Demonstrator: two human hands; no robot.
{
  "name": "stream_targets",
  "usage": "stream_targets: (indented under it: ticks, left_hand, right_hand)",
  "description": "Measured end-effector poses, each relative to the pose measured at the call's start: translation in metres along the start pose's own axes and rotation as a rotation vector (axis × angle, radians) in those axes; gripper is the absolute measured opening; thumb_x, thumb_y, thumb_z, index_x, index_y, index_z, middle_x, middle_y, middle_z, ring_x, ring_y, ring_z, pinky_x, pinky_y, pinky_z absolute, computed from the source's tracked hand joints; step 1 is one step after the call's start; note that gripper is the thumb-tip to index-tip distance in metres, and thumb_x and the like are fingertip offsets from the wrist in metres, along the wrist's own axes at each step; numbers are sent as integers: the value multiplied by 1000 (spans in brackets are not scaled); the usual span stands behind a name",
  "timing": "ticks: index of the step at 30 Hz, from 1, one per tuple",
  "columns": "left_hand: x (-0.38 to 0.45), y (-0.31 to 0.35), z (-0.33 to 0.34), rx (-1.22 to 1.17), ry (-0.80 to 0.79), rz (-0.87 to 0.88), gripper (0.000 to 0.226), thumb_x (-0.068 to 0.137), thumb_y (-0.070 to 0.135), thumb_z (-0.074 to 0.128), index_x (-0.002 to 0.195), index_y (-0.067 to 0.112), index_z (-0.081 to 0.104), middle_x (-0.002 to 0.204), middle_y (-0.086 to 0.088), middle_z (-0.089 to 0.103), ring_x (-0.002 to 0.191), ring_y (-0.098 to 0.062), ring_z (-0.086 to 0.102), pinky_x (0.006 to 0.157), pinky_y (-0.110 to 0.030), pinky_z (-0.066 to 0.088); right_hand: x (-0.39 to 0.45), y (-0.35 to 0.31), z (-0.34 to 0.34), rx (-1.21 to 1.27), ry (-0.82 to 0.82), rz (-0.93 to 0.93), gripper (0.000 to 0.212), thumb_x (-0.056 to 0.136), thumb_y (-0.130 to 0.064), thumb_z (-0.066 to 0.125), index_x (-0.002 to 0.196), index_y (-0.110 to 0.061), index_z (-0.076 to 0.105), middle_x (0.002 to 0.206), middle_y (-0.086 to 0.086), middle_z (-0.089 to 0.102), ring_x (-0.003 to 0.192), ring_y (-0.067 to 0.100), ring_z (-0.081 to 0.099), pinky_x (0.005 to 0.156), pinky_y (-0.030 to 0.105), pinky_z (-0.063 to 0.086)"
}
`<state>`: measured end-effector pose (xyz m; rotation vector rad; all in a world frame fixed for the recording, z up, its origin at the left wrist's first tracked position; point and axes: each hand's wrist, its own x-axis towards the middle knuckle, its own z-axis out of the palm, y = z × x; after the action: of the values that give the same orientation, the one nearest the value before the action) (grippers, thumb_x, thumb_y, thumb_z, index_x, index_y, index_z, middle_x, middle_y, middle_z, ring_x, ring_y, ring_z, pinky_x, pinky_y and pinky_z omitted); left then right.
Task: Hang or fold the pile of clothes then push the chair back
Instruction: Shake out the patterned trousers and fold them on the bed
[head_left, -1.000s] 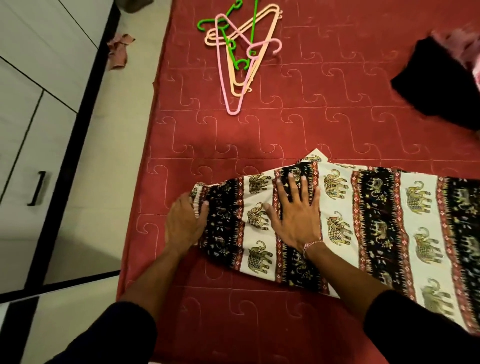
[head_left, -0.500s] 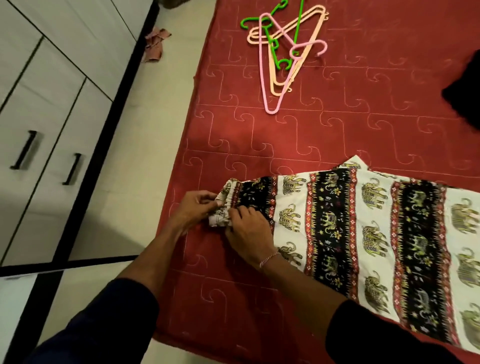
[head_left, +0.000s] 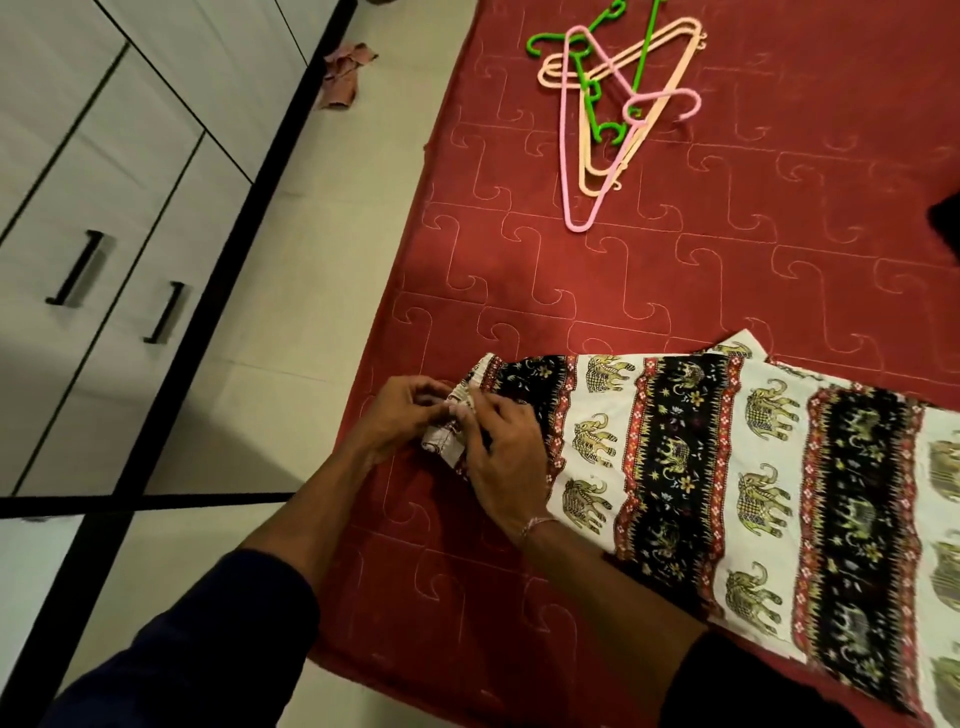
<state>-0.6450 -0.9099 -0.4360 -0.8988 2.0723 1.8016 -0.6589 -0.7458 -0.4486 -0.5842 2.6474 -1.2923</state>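
Observation:
A black, white and red elephant-print garment (head_left: 727, 467) lies flat across the red quilted bed (head_left: 519, 270), stretching off the right edge. Its gathered cuff end (head_left: 441, 431) is at the left, bunched up. My left hand (head_left: 400, 415) pinches that cuff from the left side. My right hand (head_left: 504, 457) grips the same cuff from the right, lying over the fabric. A heap of pink, peach and green plastic hangers (head_left: 608, 109) rests at the far end of the bed.
White wardrobe doors with black handles (head_left: 78, 270) stand at the left across a strip of pale floor (head_left: 291, 291). A small pinkish rag (head_left: 343, 78) lies on the floor. A dark garment (head_left: 945, 223) shows at the right edge.
Both hands lay flat on the fabric a second ago; they have since come together at the cuff end and taken hold of it. The view has shifted left.

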Motion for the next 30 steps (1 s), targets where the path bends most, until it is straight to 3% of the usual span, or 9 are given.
stream_targets:
  ticks: [3, 6, 10, 13, 15, 17, 21, 25, 30]
  left_hand:
    - [1, -3, -3, -3, -2, -82, 13, 96, 9, 63, 105, 4, 71, 80, -6, 74, 68, -12, 68, 57, -23, 55]
    - [5, -7, -3, -69, -40, -167, 31, 102, 24, 55, 110, -2, 70, 93, -22, 71, 73, -22, 67, 67, -35, 60]
    - [8, -3, 4, -130, -15, -250, 59, 101, 49, 50, 107, -6, 69, 85, -14, 67, 70, -19, 63, 61, -30, 54]
    - [10, -4, 9, -15, 18, -224, 66, 91, 61, 58, 93, -3, 68, 78, -13, 64, 69, -20, 61, 59, -29, 49]
    - [11, -4, 15, 97, 69, -199, 57, 92, 54, 62, 91, -3, 67, 74, -11, 64, 66, -19, 60, 58, -28, 47]
    - [12, 1, 24, 153, 121, -197, 45, 96, 44, 61, 92, -1, 64, 76, -10, 65, 63, -17, 59, 56, -27, 47]
    - [15, 11, 47, 372, 275, -206, 40, 105, 33, 44, 84, 3, 61, 84, -21, 63, 67, -28, 61, 61, -36, 49]
    - [7, 23, 77, 679, 409, -225, 46, 106, 33, 33, 118, -6, 54, 106, -19, 66, 96, -37, 66, 79, -42, 54]
    - [-7, 18, 82, 778, 544, -54, 42, 106, 35, 30, 107, -1, 51, 83, -9, 60, 72, -25, 58, 61, -36, 45]
  right_hand:
    - [-11, 5, 18, -50, -145, -71, 52, 106, -45, 35, 146, -16, 49, 143, 6, 58, 131, 21, 54, 107, 39, 47]
    - [-14, 7, 28, -99, -243, -72, 59, 107, -47, 19, 155, -14, 31, 158, 6, 38, 149, 20, 31, 123, 40, 26]
    - [-17, 0, 33, -230, -363, -124, 67, 106, -48, 0, 159, -8, 5, 167, 10, 5, 155, 21, -2, 127, 39, 1]
    - [-21, -4, 31, -186, -464, -134, 65, 107, -47, 5, 159, -8, -8, 165, 10, -19, 152, 18, -23, 124, 36, -12]
    - [-19, -4, 23, -40, -514, -139, 60, 110, -38, 18, 159, -9, 1, 166, 10, -12, 153, 18, -20, 125, 33, -10]
    - [-15, 2, 7, 89, -499, -104, 53, 110, -31, 28, 157, -8, 22, 166, 11, 14, 155, 19, 4, 127, 35, 4]
    - [-5, 40, -37, -65, -140, -87, 40, 107, -29, 36, 139, -12, 55, 147, 8, 52, 142, 19, 41, 121, 45, 30]
    - [2, 101, -94, -486, 35, 54, 48, 104, -40, 31, 139, -17, 53, 150, 8, 50, 144, 27, 37, 121, 56, 24]
    - [3, 162, -144, -758, -174, 148, 79, 93, -79, 16, 157, -34, 18, 167, 6, 11, 155, 30, 2, 121, 61, -4]
